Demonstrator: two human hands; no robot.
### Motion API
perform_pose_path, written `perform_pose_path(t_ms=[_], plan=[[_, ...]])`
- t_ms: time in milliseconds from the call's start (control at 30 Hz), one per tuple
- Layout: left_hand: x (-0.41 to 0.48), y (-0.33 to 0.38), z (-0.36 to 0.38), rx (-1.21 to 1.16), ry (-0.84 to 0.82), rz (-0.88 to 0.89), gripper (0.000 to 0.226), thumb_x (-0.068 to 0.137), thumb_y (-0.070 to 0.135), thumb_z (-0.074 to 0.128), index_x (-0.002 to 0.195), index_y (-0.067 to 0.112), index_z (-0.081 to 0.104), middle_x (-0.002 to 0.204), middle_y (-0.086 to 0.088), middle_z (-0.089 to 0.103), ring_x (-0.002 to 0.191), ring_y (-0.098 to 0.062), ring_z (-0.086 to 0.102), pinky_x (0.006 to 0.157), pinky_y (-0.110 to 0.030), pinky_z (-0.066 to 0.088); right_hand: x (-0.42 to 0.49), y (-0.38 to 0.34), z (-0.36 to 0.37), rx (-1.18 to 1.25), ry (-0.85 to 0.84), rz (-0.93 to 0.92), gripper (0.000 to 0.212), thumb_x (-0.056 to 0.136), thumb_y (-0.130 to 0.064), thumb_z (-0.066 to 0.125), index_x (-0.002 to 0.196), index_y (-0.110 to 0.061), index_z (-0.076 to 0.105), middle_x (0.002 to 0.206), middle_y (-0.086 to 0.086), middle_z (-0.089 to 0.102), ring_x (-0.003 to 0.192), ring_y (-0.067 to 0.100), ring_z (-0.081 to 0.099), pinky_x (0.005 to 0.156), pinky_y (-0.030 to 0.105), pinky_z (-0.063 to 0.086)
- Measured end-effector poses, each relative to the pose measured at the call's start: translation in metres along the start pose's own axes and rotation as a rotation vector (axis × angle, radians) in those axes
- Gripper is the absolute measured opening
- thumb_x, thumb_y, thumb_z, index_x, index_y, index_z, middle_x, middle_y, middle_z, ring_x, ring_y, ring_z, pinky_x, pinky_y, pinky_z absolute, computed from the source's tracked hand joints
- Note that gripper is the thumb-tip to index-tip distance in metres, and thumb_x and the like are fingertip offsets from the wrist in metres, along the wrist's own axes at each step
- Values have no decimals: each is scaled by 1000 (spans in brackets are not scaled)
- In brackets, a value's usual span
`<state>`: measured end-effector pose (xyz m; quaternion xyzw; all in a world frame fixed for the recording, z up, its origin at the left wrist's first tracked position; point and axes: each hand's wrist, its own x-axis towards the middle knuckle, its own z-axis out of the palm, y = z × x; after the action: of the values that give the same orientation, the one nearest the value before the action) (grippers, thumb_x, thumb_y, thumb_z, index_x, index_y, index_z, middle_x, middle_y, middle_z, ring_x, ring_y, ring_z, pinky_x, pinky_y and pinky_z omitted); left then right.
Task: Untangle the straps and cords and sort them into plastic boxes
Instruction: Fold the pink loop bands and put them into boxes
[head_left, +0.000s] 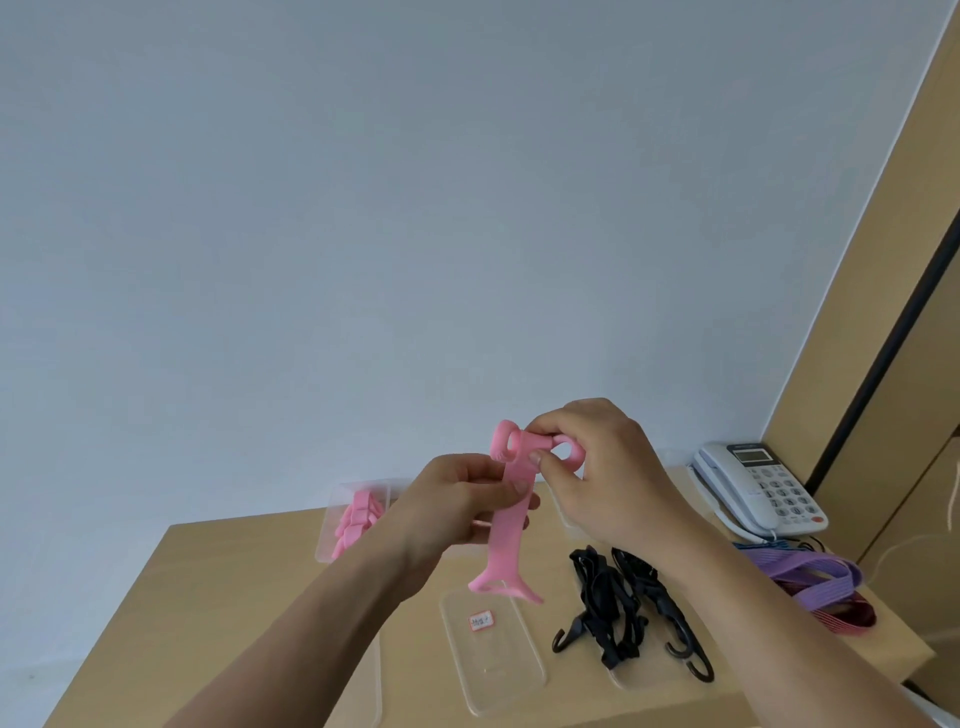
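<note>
Left hand (462, 506) and right hand (608, 467) pinch a pink strap (506, 543) above a clear lid (498, 670) whose label (481, 620) seems too blurred to read.

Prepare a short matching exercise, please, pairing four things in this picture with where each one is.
Things
1. pink strap
2. black hooked cords
3. purple straps
4. telephone

Places
A. at the far right corner of the table
B. held up by the left hand and right hand
C. near the table's right edge
D. just right of the labelled clear lid

Pairs: 1-B, 2-D, 3-C, 4-A
</note>
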<state>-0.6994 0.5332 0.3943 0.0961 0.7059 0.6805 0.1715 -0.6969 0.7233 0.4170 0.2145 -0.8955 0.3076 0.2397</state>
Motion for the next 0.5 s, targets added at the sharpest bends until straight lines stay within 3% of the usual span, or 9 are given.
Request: perform_pose_path(t_ms=[100,233,367,433,500], plan=[[-3,-6,-2,-22,-15,-17,40,84,37,74,112,8,77,111,-13,78,103,-30,75,93,-38,59,-5,0,5,-44,84,-19,12,85,-8,72,90,-19,73,80,-12,63,90,14,53,76,23,44],[-9,-9,1,-135,-44,-26,50,91,56,67,116,14,77,117,-16,76,112,-36,72,100,-44,58,-10,0,15,-84,168,-67,16,80,-5,77,90,-17,74,80,-15,60,90,18,55,74,11,40],[-11,-2,-3,-253,-35,-84,71,87,75,56,117,14,77,122,-19,73,114,-40,70,97,-48,58,-16,1,23,-98,214,-129,23,76,-3,76,89,-21,75,87,-11,66,92,18,56,79,27,46],[-10,-1,-4,-284,-26,-98,74,89,72,56,117,7,76,122,-22,73,112,-41,70,99,-50,57,-18,2,25,-98,240,-144,29,72,1,79,90,-21,76,93,-7,66,94,20,58,79,29,49],[-9,-1,-2,-295,-13,-93,62,89,63,61,114,8,78,116,-19,74,104,-35,72,97,-49,58,-21,2,27,-102,243,-156,31,70,2,80,91,-20,77,98,-2,68,97,23,59,78,31,51]])
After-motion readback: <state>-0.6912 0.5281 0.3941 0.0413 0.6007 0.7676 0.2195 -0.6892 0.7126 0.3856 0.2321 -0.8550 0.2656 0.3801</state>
